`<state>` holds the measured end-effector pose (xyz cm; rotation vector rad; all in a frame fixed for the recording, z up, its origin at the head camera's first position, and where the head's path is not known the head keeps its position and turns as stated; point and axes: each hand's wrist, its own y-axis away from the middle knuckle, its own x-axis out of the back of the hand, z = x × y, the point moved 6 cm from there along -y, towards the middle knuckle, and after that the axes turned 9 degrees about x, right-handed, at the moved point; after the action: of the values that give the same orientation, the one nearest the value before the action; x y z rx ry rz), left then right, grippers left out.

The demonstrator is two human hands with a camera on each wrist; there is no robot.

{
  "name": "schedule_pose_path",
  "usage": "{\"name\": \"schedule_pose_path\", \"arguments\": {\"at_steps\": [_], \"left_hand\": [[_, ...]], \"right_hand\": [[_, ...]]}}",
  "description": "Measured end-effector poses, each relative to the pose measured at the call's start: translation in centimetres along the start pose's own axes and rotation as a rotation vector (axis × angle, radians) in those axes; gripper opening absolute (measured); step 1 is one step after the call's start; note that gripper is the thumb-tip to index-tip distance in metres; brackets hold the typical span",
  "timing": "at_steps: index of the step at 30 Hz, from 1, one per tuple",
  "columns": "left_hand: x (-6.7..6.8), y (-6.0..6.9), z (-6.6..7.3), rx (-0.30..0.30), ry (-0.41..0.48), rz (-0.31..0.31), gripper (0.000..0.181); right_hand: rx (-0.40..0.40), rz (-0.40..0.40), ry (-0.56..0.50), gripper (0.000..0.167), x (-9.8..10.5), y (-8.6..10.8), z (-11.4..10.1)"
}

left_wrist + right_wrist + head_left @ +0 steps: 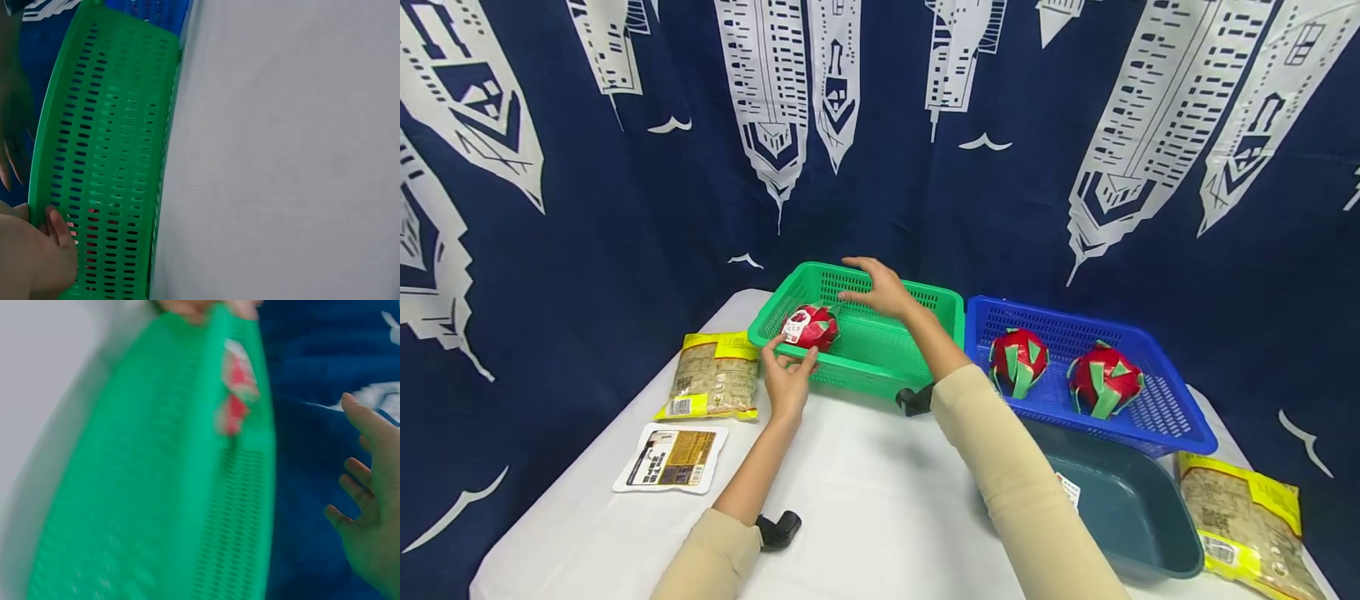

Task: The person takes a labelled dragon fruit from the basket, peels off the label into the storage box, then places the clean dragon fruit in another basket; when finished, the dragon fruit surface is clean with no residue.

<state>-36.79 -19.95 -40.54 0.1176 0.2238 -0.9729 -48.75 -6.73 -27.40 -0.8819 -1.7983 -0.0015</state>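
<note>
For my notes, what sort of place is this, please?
Perhaps a staged tabletop workspace: a printed navy cloth hangs behind a white table bearing a green basket and a blue basket.

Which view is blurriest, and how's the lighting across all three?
Right wrist: blurriest, the green basket smeared, the right hand clearer; left wrist: dimmer, the cloth greyish, the left hand fairly legible; head: brightest and mostly crisp, soft shadow on the white tablecloth.

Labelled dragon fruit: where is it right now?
In the head view, the labelled dragon fruit lies at the left end inside the green basket, just beyond the left hand.
</note>
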Motion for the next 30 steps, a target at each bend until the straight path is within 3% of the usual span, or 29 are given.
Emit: {"name": "schedule_pose_path", "arguments": {"at_steps": [6,13,18,23,30], "left_hand": [[0.0,-0.3,-0.2,-0.012,0.058,-0.042,0.063],[-0.1,-0.1,-0.1,-0.043,0.057,-0.048,0.064],[0.0,-0.2,-0.3,-0.052,0.069,-0.038,0.061],[-0.2,-0.4,-0.5,-0.074,0.105,-0.041,0.06],[0.1,-0.6,-0.4,-0.095,0.107,-0.052,0.059]], "right_hand": [[0.032,-0.168,0.008,0.072,-6.8,-2.0,0.1],[-0.01,-0.308,0.078,0.067,-10.5,-2.3,0.4],[0.015,-0.305,0.098,0.063,-11.0,-1.9,1.1],[0.076,-0.287,0.034,0.061,-10.1,-1.4,1.4],[0.045,-0.292,-0.019,0.059,-9.0,-0.8,2.2]]}}
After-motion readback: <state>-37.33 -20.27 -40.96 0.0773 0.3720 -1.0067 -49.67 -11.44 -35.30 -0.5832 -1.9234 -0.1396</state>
